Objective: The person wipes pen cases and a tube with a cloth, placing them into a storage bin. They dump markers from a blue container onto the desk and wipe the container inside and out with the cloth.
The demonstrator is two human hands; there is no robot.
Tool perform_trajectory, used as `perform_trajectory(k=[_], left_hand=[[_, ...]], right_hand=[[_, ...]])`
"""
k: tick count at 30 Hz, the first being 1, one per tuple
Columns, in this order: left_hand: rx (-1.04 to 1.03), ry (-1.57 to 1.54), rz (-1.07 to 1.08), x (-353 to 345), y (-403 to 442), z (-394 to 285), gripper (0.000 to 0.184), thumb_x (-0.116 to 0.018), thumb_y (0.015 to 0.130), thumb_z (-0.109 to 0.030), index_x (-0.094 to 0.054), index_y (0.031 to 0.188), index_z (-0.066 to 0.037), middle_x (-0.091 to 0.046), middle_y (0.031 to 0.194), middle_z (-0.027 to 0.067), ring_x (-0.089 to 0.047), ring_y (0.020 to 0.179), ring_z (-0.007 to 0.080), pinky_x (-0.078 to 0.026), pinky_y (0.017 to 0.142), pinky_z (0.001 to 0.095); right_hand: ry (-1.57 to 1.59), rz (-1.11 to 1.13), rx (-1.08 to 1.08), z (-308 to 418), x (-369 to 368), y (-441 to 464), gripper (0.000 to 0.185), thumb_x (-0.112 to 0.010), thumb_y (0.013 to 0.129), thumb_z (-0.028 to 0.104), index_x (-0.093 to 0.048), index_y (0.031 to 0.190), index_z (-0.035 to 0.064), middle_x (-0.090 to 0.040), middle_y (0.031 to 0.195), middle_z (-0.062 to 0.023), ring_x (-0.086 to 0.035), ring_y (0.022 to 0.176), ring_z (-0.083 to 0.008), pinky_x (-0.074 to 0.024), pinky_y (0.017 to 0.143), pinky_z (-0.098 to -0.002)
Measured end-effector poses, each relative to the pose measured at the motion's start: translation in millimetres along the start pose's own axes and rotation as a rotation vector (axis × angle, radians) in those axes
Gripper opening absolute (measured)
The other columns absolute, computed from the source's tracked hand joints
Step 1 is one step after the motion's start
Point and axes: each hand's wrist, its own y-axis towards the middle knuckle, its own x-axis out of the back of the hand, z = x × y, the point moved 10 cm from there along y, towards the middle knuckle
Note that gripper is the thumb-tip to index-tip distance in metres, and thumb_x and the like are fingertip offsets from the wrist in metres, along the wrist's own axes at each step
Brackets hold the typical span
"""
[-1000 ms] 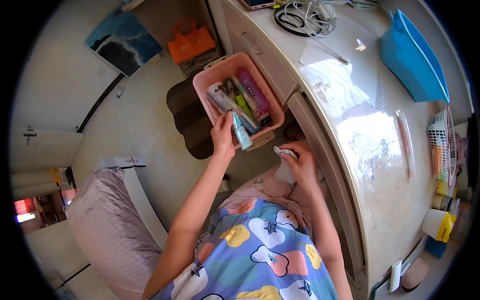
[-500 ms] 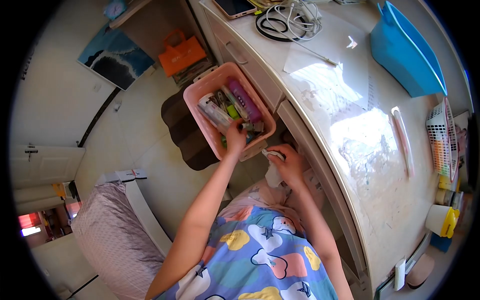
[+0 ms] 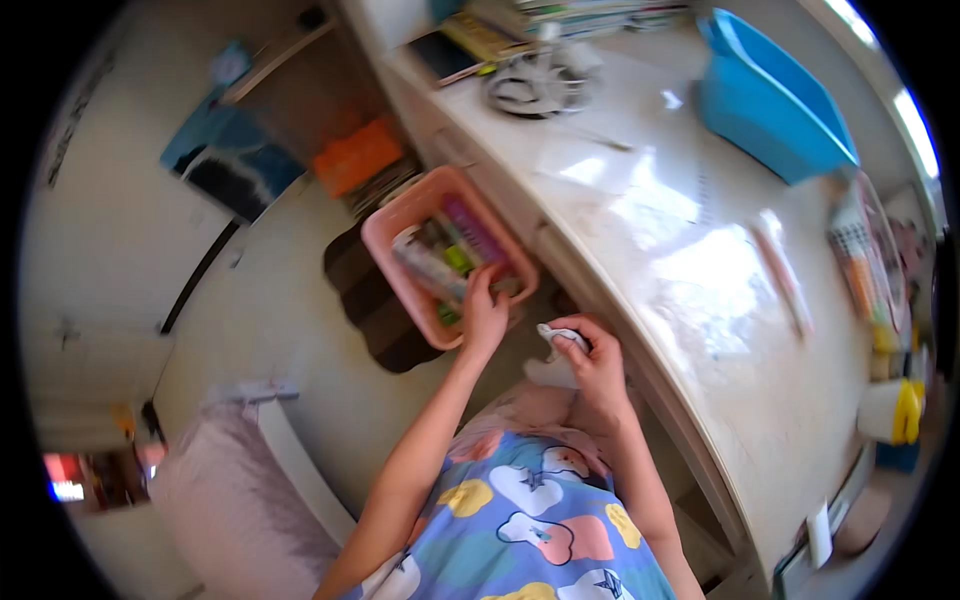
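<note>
A pink basket (image 3: 380, 225) stands low beside the desk, holding a purple package (image 3: 474, 230), a white tube-like package (image 3: 428, 262), a green item (image 3: 457, 258) and other things. My left hand (image 3: 485, 308) is at the basket's near right edge, its fingers bent over the contents; motion blur hides whether anything is between them. Closer to my lap, my right hand (image 3: 592, 358) is closed on a crumpled white cloth or tissue (image 3: 550, 372), part of which hangs below the fingers.
The desk (image 3: 640, 290) on the right carries a blue bin (image 3: 775, 100), coiled cables (image 3: 540, 85), a phone (image 3: 445, 58) and a long clear packet (image 3: 783, 275). An orange bag (image 3: 357, 158) sits behind the basket. A cushion-like covered seat (image 3: 235, 500) is at lower left.
The light-blue packet held by my left hand one second ago no longer shows in it. That hand has moved over the basket's contents. The view has shifted; my right hand still grips the white cloth.
</note>
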Motion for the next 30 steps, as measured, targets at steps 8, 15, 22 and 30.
perform_trajectory(k=[8, 15, 22, 30], left_hand=[[-0.395, -0.287, 0.179, -17.1, -26.3, -209.5, 0.015, -0.056, 0.089, 0.004, -0.065, 0.100, -0.001, -0.064, 0.100, 0.0117, -0.062, 0.094, 0.0250, -0.050, 0.080, 0.0320], [-0.598, -0.260, 0.568, -86.0, -38.8, -296.4, 0.016, -0.058, 0.086, 0.003, -0.067, 0.098, -0.003, -0.063, 0.102, 0.0108, -0.062, 0.093, 0.0267, -0.051, 0.076, 0.0321], [-0.676, -0.097, 0.690, -135.7, -52.5, -302.4, 0.026, -0.065, 0.078, -0.003, -0.066, 0.104, -0.004, -0.061, 0.112, 0.0111, -0.055, 0.107, 0.0297, -0.046, 0.093, 0.0375], [-0.568, -0.160, 0.644, -140.9, -49.6, -292.7, 0.042, -0.063, 0.087, -0.012, -0.052, 0.125, 0.003, -0.060, 0.119, 0.0150, -0.057, 0.108, 0.0268, -0.046, 0.093, 0.0353]], right_hand=[[-0.263, -0.173, 0.287, 112.6, 80.9, -72.1, 0.013, -0.064, 0.087, 0.009, -0.068, 0.098, 0.0050, -0.065, 0.091, -0.0120, -0.064, 0.086, -0.0254, -0.0503, 0.077, -0.0330], [-0.842, -0.641, 0.200, 160.2, 222.1, -97.6, 0.020, -0.068, 0.084, 0.010, -0.066, 0.102, 0.0022, -0.062, 0.104, -0.0122, -0.063, 0.088, -0.0302, -0.0498, 0.077, -0.0373], [-1.265, -0.829, -0.056, 121.3, 311.7, -66.6, 0.027, -0.072, 0.080, 0.022, -0.063, 0.096, 0.0030, -0.058, 0.105, -0.0150, -0.065, 0.088, -0.0350, -0.0529, 0.078, -0.0420], [-1.263, -0.712, -0.031, 119.3, 278.6, -69.4, 0.021, -0.068, 0.080, 0.022, -0.068, 0.090, 0.0028, -0.066, 0.085, -0.0144, -0.066, 0.080, -0.0344, -0.0529, 0.073, -0.0421]])
